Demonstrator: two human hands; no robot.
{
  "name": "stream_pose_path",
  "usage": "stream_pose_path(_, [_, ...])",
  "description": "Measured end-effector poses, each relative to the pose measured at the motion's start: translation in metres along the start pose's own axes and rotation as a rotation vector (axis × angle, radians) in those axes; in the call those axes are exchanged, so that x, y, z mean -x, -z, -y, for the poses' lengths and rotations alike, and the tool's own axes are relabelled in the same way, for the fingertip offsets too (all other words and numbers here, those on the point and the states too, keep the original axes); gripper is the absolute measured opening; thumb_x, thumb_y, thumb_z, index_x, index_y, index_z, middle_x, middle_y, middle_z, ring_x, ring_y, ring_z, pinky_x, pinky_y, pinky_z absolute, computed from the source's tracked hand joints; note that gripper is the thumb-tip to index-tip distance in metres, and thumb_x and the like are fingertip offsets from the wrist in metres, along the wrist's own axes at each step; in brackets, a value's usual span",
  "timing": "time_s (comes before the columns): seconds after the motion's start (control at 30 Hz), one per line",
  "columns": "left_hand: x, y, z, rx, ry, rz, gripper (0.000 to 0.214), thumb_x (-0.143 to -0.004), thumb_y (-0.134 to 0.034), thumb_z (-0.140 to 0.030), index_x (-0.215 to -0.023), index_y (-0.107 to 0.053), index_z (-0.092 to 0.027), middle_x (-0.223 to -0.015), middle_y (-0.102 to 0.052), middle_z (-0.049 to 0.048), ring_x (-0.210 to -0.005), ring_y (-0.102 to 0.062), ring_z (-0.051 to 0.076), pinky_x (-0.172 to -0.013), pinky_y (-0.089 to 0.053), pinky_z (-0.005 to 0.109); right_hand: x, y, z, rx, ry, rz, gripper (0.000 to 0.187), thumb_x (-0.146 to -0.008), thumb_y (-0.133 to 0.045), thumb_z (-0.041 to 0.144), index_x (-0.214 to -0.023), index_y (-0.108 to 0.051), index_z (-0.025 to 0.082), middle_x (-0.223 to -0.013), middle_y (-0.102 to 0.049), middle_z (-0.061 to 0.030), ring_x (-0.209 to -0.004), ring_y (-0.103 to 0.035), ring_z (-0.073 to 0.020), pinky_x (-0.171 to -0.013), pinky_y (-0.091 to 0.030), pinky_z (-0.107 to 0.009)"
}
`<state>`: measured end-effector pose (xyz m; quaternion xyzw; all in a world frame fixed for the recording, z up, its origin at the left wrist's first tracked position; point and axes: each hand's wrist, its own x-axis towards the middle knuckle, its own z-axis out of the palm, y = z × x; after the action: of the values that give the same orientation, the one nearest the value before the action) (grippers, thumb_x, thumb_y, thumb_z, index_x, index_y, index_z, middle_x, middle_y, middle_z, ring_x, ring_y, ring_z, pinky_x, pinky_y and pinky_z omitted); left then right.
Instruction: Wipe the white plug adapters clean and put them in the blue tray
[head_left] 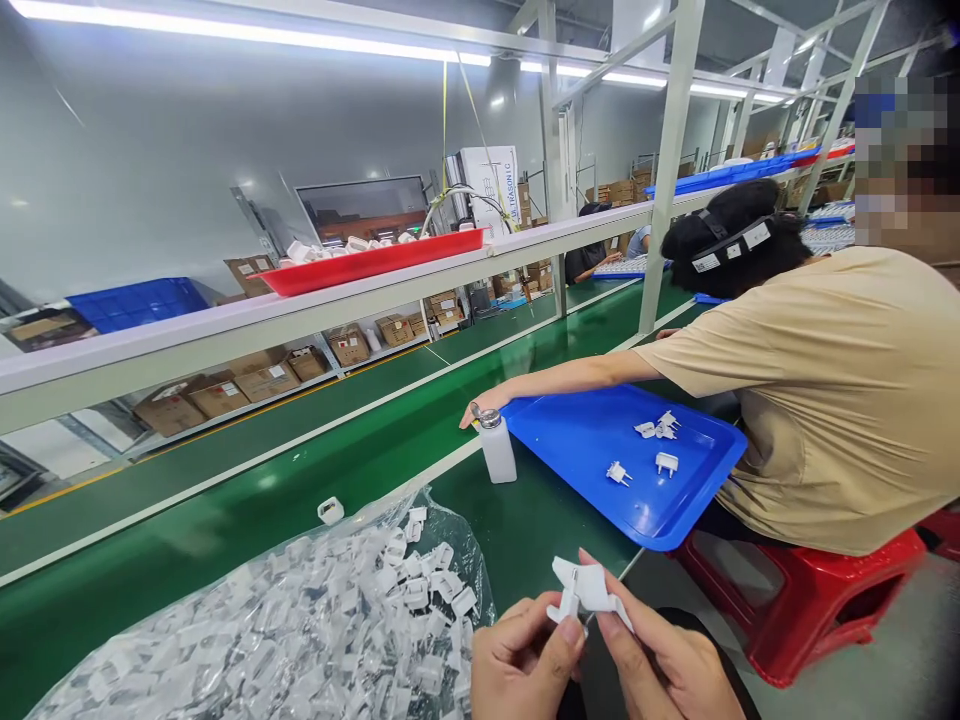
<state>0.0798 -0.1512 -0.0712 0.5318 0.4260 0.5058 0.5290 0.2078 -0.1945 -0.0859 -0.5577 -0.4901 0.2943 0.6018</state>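
Low in the head view, both my hands pinch a small white plastic plug part (586, 588) over the near edge of the green bench. My left hand (523, 662) grips its left end with thumb and fingers closed. My right hand (664, 665) holds its right side, index finger laid along it. Just left of my hands lies a clear plastic bag (300, 625) heaped with several more white plug parts. A single white part (331, 510) sits apart on the green belt beyond the bag.
A blue tray (600, 450) holding several white plugs rests to the right, with a white dispenser bottle (497, 447) at its left corner. A co-worker in a tan shirt (840, 400) sits on a red stool (810, 600), an arm reaching to the bottle. A red tray (375, 262) sits on the shelf above.
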Motion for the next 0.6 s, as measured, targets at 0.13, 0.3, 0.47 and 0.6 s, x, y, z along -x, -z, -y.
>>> stream_pose_path(0.13, [-0.001,0.0,0.002,-0.156,-0.05,-0.085,0.038,-0.071,-0.082,-0.056,-0.079,-0.085,-0.019,-0.059,-0.064,0.0031,-0.054,-0.053,0.013,-0.051,-0.043,0.023,-0.014,-0.002,0.0,-0.235,-0.247,0.141,0.058,-0.089,-0.062,0.063,-0.126,-0.074,0.02,-0.04,-0.042,0.0059,-0.031,-0.029,-0.0081,-0.03,-0.024,-0.021])
stream_pose_path(0.3, [0.001,0.0,0.002,-0.243,-0.152,-0.122,0.029,-0.071,-0.084,-0.049,-0.08,-0.084,-0.021,-0.064,-0.071,0.004,-0.058,-0.062,0.015,-0.056,-0.051,0.022,-0.022,-0.002,-0.005,-0.574,-0.426,0.234,0.063,-0.086,-0.067,0.065,-0.121,-0.073,0.012,-0.035,-0.035,0.0105,-0.03,-0.012,-0.0022,-0.033,-0.009,-0.018])
stream_pose_path(0.47, [0.002,0.001,-0.005,-0.051,-0.058,-0.049,0.037,-0.065,-0.089,-0.05,-0.083,-0.085,-0.018,-0.065,-0.073,0.0054,-0.056,-0.063,0.013,-0.056,-0.051,0.021,-0.018,0.005,-0.001,-0.984,-0.573,0.319,0.038,-0.083,-0.077,0.055,-0.091,-0.074,0.018,-0.031,-0.024,0.0151,-0.03,-0.007,0.0,-0.036,-0.014,-0.017])
stream_pose_path(0.6, [0.0,0.004,-0.007,0.384,0.263,0.098,0.051,-0.066,-0.086,-0.06,-0.079,-0.082,-0.011,-0.065,-0.073,0.0083,-0.054,-0.063,0.011,-0.053,-0.051,0.019,-0.014,0.006,0.0,-0.902,-0.475,0.088,0.036,-0.088,-0.071,0.054,-0.086,-0.071,0.018,-0.031,-0.033,0.0117,-0.031,-0.01,-0.0007,-0.036,-0.016,-0.017])
